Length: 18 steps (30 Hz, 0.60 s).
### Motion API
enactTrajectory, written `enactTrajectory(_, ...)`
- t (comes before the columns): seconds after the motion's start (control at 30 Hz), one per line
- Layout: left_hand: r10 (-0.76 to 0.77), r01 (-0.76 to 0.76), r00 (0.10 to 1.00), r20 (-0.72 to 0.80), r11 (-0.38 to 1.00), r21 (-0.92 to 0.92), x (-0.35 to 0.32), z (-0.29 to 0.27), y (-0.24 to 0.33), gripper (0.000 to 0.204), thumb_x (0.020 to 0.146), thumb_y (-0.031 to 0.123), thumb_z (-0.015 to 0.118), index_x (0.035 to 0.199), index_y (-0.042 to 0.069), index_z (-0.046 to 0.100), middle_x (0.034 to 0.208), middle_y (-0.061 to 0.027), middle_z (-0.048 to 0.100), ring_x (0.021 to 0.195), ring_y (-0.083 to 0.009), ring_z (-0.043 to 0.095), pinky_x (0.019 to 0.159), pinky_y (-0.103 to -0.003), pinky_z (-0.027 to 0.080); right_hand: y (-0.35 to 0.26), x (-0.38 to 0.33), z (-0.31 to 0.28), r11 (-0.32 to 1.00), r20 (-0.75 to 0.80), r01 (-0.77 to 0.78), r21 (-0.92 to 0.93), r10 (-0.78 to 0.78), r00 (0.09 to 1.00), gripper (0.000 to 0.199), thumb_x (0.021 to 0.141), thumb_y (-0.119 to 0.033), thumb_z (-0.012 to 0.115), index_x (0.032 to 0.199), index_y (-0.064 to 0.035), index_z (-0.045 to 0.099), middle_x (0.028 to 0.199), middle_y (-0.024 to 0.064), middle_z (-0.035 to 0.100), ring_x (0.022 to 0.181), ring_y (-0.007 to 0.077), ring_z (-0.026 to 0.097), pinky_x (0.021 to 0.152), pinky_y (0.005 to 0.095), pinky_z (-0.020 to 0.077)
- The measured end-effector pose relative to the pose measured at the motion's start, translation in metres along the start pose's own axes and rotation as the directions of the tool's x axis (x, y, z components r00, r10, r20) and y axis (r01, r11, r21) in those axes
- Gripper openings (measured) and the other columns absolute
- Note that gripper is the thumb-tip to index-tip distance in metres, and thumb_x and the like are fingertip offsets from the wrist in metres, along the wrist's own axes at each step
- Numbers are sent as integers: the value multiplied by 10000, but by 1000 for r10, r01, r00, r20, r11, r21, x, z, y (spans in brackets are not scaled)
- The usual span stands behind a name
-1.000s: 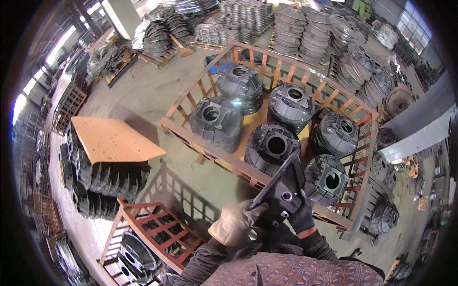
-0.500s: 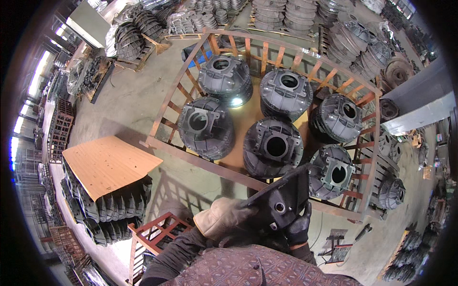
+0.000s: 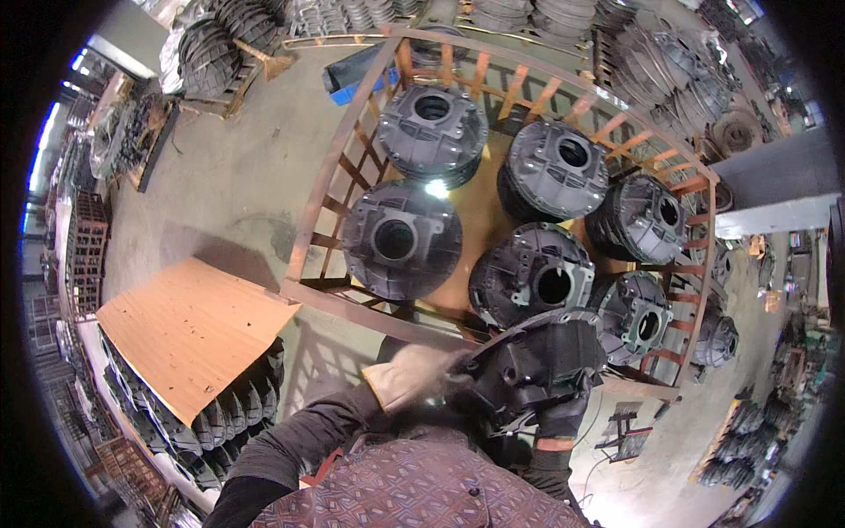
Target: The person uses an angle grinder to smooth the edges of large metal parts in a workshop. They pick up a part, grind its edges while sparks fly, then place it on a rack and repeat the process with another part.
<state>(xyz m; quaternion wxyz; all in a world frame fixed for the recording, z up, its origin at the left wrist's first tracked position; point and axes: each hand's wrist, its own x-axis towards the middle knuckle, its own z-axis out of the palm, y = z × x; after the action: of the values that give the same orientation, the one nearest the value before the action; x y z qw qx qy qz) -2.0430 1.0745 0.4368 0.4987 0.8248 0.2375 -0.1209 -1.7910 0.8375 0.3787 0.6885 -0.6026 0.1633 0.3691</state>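
Note:
Close in front of my body I hold a dark grey cast metal housing [image 3: 537,365], tilted at the near rail of a crate. My left hand [image 3: 409,377], in a cream work glove, is closed at the housing's left edge; motion smears its fingers. My right hand [image 3: 563,412], in a black glove, grips the housing low on its right side, partly hidden behind it. Beyond, the reddish-brown slatted crate [image 3: 339,315] holds several stacks of similar round housings, each with a large central hole. One stacked housing [image 3: 535,275] lies just past the held one.
At left, a cardboard sheet [image 3: 198,330] covers a stack of ribbed dark castings [image 3: 251,405]. A blue bin [image 3: 359,81] lies beyond the crate's far left corner. Pallets of castings [image 3: 211,57] and a broom [image 3: 268,63] stand farther back. A grey post [image 3: 775,189] rises at right.
The held housing has turned, bringing more of its bulky side into view, and has shifted slightly right. Both hands moved with it. The crate appears larger and shifted as my view moved.

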Motion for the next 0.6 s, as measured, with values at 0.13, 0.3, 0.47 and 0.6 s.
enactTrajectory(0.13, -116, 135, 985, -124, 977, 164, -24, -76, -39, 653, 981, 411, 732, 1527, 132, 507, 1028, -145, 775, 920, -394, 760, 765, -498, 621, 34, -6, 46, 982, 128, -26, 188, 1, 992, 472, 1079, -475, 601, 1428, -167, 678, 1402, 85, 704, 1313, 331, 632, 1120, 517, 510)
enactTrajectory(0.3, 507, -383, 821, -263, 830, 405, -24, -144, -22, 586, 885, 125, 653, 1446, -7, 546, 1409, -216, 648, 1294, -364, 659, 1114, -487, 531, 44, 1, 72, 999, -75, -25, 30, 27, 997, 424, 1069, -433, 637, 1364, -142, 726, 1312, 77, 741, 1133, 280, 710, 1001, 459, 580)
enactTrajectory(0.47, 636, -502, 768, -76, 671, 546, 15, -151, 5, 604, 920, 131, 588, 1503, -15, 528, 1513, -225, 591, 1395, -382, 596, 1214, -509, 456, 42, 12, 98, 889, 36, 148, -434, -147, 988, 418, 1020, -245, 758, 1395, -85, 667, 1130, 71, 751, 919, 215, 693, 855, 394, 583)
enactTrajectory(0.6, 504, -373, 854, -132, 768, 521, 31, -147, 9, 585, 892, 170, 667, 1444, -1, 575, 1501, -253, 573, 1421, -407, 547, 1213, -527, 417, 32, 25, 126, 586, 452, 411, -698, -84, 888, 419, 1016, -213, 756, 1348, 28, 673, 1259, 108, 734, 1082, 220, 693, 956, 386, 559)
